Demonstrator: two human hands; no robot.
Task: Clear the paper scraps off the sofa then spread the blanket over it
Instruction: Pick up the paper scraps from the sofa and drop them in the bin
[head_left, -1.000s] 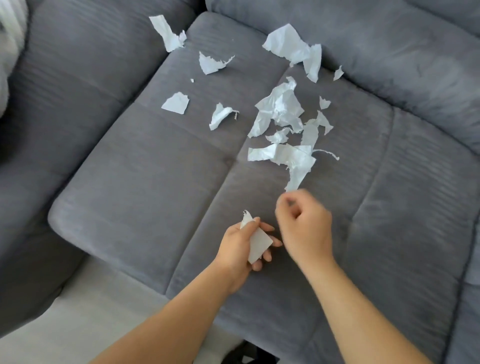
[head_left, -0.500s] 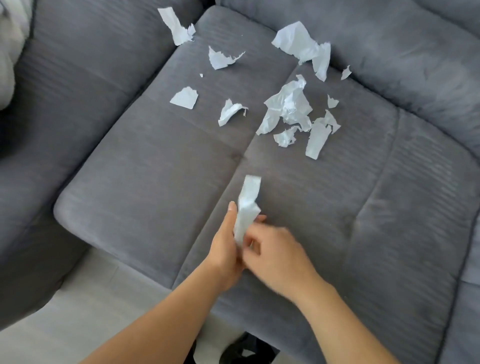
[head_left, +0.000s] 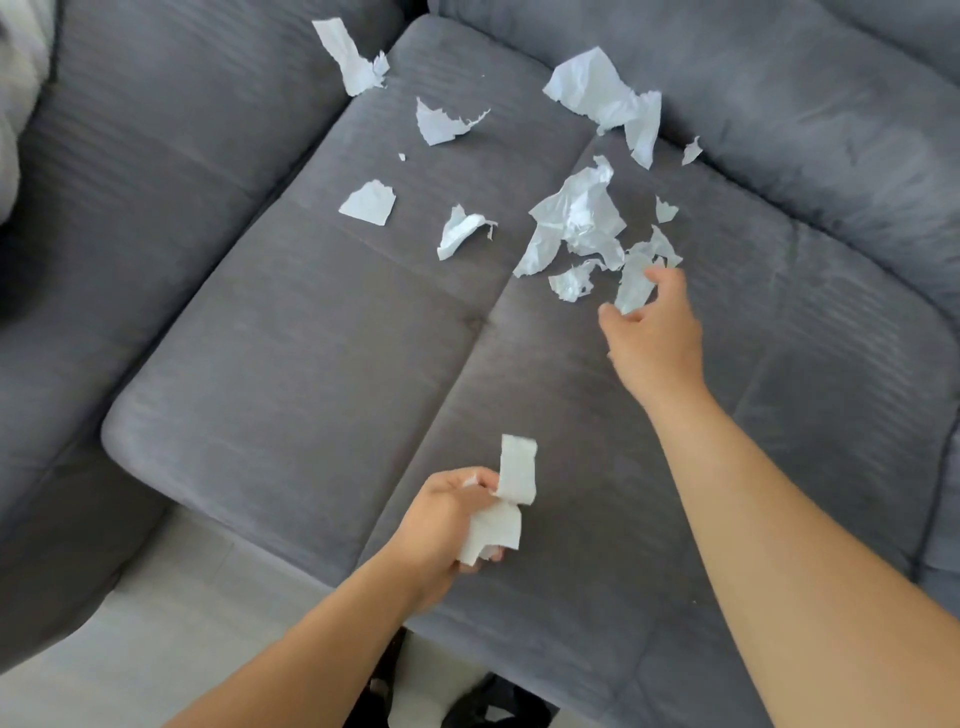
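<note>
Several torn white paper scraps lie on the grey sofa (head_left: 291, 364), most of them toward the back of the seat: a crumpled cluster (head_left: 576, 223), a big piece by the backrest (head_left: 597, 88), a strip at the far left (head_left: 348, 57). My left hand (head_left: 447, 525) grips a bunch of collected scraps (head_left: 506, 499) above the seat's front edge. My right hand (head_left: 654, 332) reaches into the cluster, thumb and fingers curled round a long scrap (head_left: 631, 288).
White fabric (head_left: 15, 104) shows at the far left edge, on the sofa's other section. Pale floor (head_left: 156, 623) lies below the seat's front edge. The backrest cushions (head_left: 805, 104) rise behind the scraps.
My right hand has left the left hand and moved forward and right to the scrap cluster. The left hand keeps the scrap passed to it along with the earlier one.
</note>
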